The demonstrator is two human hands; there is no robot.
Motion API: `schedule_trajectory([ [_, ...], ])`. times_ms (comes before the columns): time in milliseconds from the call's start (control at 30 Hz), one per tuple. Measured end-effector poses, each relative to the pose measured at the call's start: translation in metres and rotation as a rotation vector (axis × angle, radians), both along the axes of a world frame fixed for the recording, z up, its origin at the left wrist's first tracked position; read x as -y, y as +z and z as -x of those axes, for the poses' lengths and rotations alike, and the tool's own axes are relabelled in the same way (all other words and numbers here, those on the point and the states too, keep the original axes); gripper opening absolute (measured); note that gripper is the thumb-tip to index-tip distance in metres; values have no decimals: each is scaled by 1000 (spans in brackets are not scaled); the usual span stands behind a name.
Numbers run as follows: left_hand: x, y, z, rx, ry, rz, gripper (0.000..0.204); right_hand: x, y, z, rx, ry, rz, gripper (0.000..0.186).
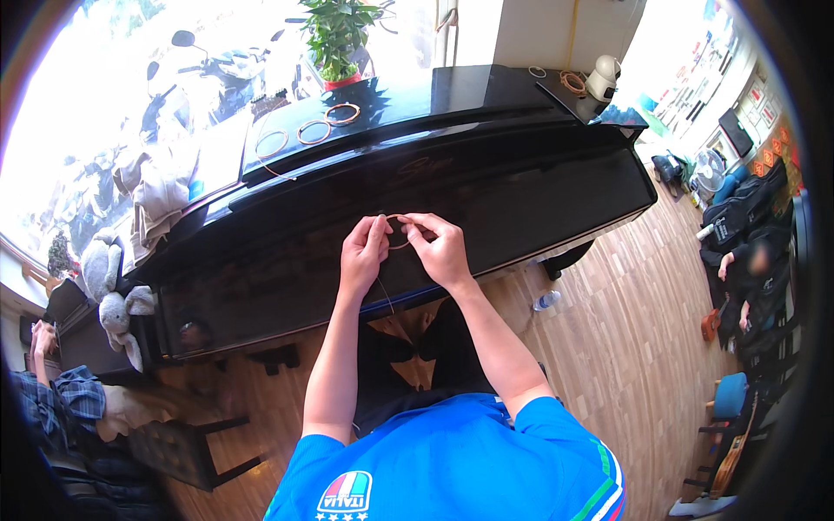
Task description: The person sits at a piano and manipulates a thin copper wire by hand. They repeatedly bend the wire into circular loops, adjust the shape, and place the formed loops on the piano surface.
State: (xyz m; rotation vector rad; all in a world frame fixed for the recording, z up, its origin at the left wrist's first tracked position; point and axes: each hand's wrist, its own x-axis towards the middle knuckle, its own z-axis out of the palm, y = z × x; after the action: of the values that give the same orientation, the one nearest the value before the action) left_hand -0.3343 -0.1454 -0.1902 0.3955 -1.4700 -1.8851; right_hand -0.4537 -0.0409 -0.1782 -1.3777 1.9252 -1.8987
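Note:
Between my hands, over the closed lid of a black piano, is a small coil of copper-coloured wire or string. My left hand grips the coil's left side, its fingers closed. My right hand pinches the upper right of the same coil with thumb and fingers. A thin loose length of the wire dangles below my left hand past the lid's front edge. Several similar coils lie on the piano's top.
A plant, white camera and grey plush rabbit rest around the piano. One person is at the left, another sits at the right among bags. A bottle lies on the wooden floor.

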Motion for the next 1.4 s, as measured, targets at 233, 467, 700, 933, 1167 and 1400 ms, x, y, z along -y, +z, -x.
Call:
schedule_trajectory([
  [233,-2,0,2,22,10,25,24,-16,11,17,405,319,-263,25],
  [467,3,0,2,-29,28,-9,24,-27,20,29,785,760,-142,30],
  [700,0,7,0,-34,29,-38,26,-10,7,26,728,570,-91,27],
  [933,6,3,1,-96,146,-134,26,-24,9,-20,285,179,-106,36],
  [1167,10,-1,5,-200,169,-236,28,-50,2,-38,-462,307,-177,31],
  [1400,10,1,4,-247,156,-320,28,-32,-8,-44,617,473,226,15],
])
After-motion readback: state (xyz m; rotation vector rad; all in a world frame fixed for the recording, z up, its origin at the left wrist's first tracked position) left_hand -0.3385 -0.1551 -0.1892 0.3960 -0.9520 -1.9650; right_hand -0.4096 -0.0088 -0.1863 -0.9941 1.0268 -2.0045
